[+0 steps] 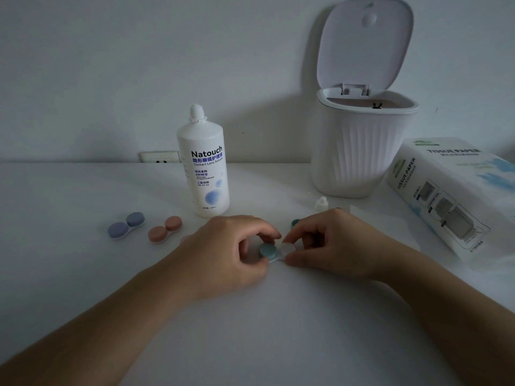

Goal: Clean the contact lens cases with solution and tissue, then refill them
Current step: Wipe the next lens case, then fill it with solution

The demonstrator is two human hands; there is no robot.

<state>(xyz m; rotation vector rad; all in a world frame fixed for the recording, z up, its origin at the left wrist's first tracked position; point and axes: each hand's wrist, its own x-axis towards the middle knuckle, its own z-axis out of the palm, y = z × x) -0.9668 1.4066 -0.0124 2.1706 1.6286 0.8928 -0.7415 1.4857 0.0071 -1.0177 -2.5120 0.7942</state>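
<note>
A teal contact lens case [274, 251] lies on the white table between my hands. My left hand [231, 246] pinches its teal cap [267, 250] with thumb and fingers. My right hand [331, 240] pinches the case's other end, where a white well [288, 248] shows uncovered. A loose teal cap [294, 222] sits just behind my right hand. The solution bottle [203, 162] stands uncapped behind my left hand, and its small white cap [322, 203] rests near the bin. A purple case [126, 225] and a pink case [165, 229] lie closed at the left.
An open white ribbed bin [359, 151] with raised lid stands at the back right. A tissue paper pack [451, 190] lies at the right, with a white sheet [390, 224] spread in front of it. A wall socket [158, 156] sits behind the table.
</note>
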